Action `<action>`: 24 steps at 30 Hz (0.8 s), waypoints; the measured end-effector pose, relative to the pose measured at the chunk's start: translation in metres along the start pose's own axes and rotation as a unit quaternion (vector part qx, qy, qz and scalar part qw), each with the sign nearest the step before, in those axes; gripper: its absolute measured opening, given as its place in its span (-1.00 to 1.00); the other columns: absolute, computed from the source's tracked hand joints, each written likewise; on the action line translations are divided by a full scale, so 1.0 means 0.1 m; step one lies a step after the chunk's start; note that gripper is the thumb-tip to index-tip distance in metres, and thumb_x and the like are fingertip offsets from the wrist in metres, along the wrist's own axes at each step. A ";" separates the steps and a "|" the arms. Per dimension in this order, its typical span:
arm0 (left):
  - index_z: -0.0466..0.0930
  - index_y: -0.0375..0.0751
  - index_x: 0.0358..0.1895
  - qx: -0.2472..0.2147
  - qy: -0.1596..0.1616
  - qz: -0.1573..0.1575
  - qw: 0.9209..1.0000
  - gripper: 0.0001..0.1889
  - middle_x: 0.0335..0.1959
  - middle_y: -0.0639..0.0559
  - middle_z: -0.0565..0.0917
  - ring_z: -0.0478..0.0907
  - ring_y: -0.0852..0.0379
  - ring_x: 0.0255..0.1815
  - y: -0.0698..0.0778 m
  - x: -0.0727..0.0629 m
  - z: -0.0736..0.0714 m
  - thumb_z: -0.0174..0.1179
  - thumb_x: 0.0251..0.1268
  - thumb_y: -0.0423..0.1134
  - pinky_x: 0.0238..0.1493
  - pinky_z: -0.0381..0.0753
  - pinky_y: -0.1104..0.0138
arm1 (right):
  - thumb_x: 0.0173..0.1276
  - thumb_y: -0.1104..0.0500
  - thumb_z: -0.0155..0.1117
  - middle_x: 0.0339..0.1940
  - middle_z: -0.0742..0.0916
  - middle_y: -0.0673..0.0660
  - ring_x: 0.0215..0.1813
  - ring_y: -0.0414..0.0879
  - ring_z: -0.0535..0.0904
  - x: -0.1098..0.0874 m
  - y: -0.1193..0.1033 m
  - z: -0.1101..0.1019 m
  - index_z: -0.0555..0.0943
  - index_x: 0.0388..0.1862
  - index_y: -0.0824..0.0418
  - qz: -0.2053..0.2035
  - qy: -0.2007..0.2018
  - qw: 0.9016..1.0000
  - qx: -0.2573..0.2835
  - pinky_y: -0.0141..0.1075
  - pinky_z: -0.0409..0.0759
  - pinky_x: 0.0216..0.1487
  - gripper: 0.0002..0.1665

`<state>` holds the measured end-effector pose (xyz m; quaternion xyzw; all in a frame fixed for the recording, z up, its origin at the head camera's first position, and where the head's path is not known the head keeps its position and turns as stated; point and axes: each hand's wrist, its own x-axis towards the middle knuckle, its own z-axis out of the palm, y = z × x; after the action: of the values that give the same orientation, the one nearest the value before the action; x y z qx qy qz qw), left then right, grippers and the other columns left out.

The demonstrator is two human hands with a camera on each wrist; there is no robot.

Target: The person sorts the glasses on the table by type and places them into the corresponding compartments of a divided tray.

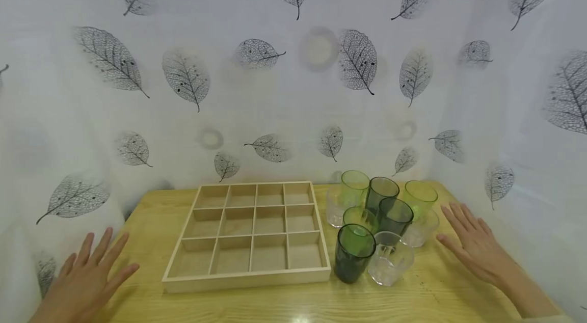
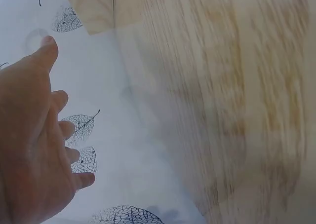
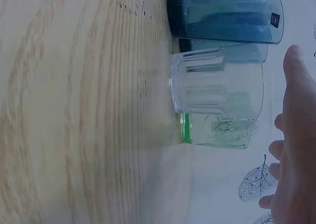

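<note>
My left hand (image 1: 89,277) is held with fingers spread at the table's left side, apart from the wooden tray (image 1: 247,281). Fingers of my right hand (image 1: 474,246) are extended just right of a cluster of several drinking glasses, with nothing in its grasp. In front stand a dark grey glass (image 1: 349,262) and a clear glass (image 1: 390,264); behind them are green glasses, such as the light green glass (image 1: 421,200), more dark ones and more clear ones. The right wrist view shows a dark glass (image 3: 227,19), a clear one (image 3: 217,83) and a green-based glass (image 3: 217,131), near that hand.
The tray is divided into several compartments by thin partitions, with no objects inside them. It lies left of the glasses on a light wooden table (image 1: 257,305). A white curtain (image 1: 275,104) printed with dark leaves hangs behind the table and along both sides.
</note>
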<state>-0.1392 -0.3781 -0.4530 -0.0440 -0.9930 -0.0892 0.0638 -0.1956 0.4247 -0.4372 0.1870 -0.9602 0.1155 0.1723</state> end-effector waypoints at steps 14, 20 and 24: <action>-0.21 -0.22 0.71 -0.230 0.030 0.043 0.972 -0.19 0.60 -0.55 -0.03 -0.08 -0.62 0.54 0.23 0.03 -0.04 0.07 0.66 -0.13 0.61 -0.23 -0.01 | 0.55 0.11 0.22 0.63 0.22 0.43 0.71 0.05 -0.14 0.10 -0.32 -0.07 0.16 0.62 0.45 -0.074 0.076 0.994 0.025 -0.27 -0.33 0.61 -0.17; -0.14 -0.29 0.69 -0.261 -0.016 -0.008 0.965 -0.22 0.54 -0.56 0.16 0.42 -0.44 0.37 0.34 0.09 -0.11 0.02 0.69 -0.03 0.07 0.65 -0.11 | 0.51 0.18 0.27 0.54 0.34 0.46 0.56 0.37 0.15 0.15 -0.54 -0.12 0.17 0.65 0.35 -0.060 0.061 0.993 0.076 -0.32 -0.25 0.57 -0.16; -0.06 -0.38 0.66 -0.299 -0.002 -0.002 0.954 -0.26 0.52 -0.44 0.27 0.46 0.52 0.23 0.40 0.10 -0.06 0.06 0.67 -0.13 -0.07 0.63 0.47 | 0.48 0.22 0.31 0.49 0.39 0.45 0.41 0.42 0.28 0.18 -0.71 -0.14 0.20 0.65 0.31 -0.058 0.058 0.992 0.101 -0.51 -0.17 0.46 -0.15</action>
<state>-0.1448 -0.3396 -0.4388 -0.0594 -0.9211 -0.3821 0.0457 -0.1787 0.3590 -0.4071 0.2522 -0.9195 0.2118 0.2146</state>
